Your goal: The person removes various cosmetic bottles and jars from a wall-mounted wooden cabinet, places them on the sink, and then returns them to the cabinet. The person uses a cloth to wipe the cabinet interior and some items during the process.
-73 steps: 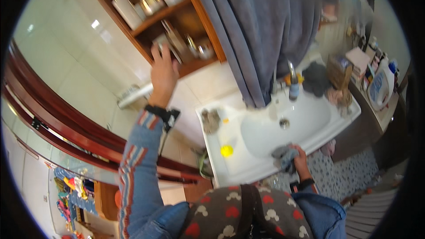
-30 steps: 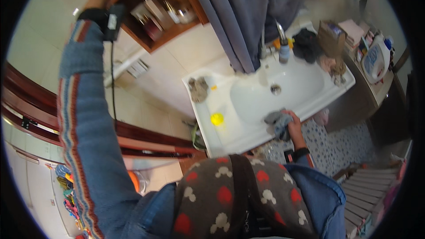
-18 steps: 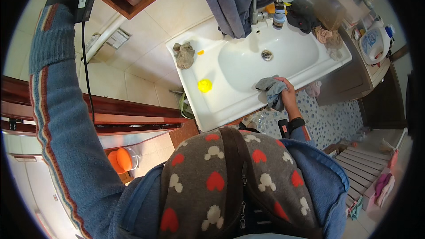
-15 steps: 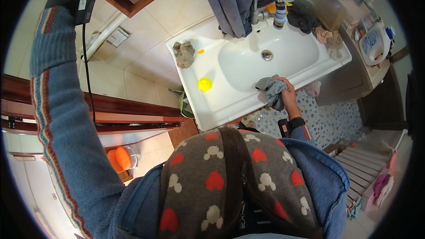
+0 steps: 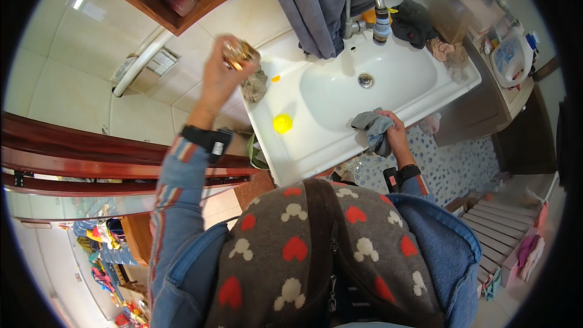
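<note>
Left hand point(image 5: 222, 78) down from shelf point(image 5: 200, 14) since earlier, fingers wrapped round gold-and-clear jar point(image 5: 242, 54), near left end of sink point(image 5: 325, 153). Right hand point(image 5: 396, 131) unchanged, fingers gripping grey cloth point(image 5: 371, 124) at front edge.

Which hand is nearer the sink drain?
Right: the right hand, gripping grey cloth at the sink's front edge, is nearside of the drain; the left hand, holding a shiny jar, is farther off, leftward.

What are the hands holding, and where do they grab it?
The left hand holds a gold-and-clear container; which part is too blurred to tell. The right hand holds a grey cloth by its right side.
</note>
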Motion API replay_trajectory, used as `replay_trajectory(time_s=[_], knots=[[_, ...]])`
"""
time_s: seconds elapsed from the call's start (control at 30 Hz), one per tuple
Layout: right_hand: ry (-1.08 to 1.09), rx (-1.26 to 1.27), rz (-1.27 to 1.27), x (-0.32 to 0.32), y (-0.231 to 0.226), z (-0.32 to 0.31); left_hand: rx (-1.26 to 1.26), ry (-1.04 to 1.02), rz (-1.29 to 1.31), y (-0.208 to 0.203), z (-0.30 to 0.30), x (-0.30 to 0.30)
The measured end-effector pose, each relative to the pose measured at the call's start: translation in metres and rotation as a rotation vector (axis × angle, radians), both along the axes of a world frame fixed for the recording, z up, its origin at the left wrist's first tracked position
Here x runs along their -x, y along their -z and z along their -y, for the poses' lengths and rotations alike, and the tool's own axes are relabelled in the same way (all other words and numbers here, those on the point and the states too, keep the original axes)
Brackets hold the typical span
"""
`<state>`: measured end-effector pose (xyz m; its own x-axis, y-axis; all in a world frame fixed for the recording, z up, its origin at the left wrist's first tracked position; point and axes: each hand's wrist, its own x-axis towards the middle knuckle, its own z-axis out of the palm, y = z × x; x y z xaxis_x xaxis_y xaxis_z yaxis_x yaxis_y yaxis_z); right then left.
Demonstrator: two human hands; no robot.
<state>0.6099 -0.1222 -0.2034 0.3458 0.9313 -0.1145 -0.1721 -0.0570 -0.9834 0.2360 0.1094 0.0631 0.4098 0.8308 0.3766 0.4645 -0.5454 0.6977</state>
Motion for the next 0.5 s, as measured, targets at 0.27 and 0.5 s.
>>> replay_trajectory(time_s=[0.27, 0.5], knots=[[0.019, 0.038, 0.011, 0.000, -0.001, 0.000, 0.028, -0.072, -0.171, 0.176, -0.018, -0.001], [0.005, 0.014, 0.006, 0.003, -0.012, 0.002, 0.052, -0.068, -0.372, 0.229, -0.030, -0.012]])
